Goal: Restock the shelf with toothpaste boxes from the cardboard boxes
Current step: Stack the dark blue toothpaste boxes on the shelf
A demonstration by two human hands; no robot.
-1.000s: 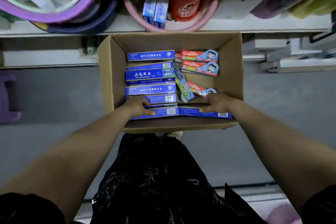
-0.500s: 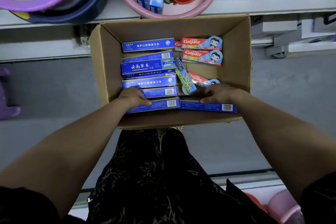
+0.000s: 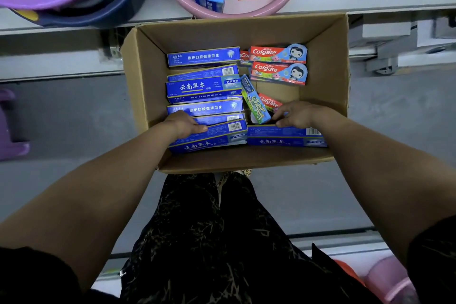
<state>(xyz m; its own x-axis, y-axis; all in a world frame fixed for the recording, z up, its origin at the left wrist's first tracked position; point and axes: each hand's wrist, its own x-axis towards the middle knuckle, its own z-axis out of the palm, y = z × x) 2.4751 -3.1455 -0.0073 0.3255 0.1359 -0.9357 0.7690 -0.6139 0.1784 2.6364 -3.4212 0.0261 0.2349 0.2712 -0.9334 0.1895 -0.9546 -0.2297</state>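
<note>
Just the one view, the head camera, riding high on the person and tilted steeply down, almost straight over the open cardboard box (image 3: 145, 96). It faces forward toward the shelf (image 3: 320, 0), whose white edge runs across the top of the frame, with the pink basin (image 3: 246, 13) cut off by the upper border. The wide lens bows the shelf lines and stretches both forearms in from the bottom corners, with the left hand (image 3: 183, 124) and right hand (image 3: 297, 115) landing mid-frame. It's close range: the box fills the centre, grey floor (image 3: 69, 118) flanks it, and the person's own dark patterned trousers (image 3: 209, 242) fill the bottom.
</note>
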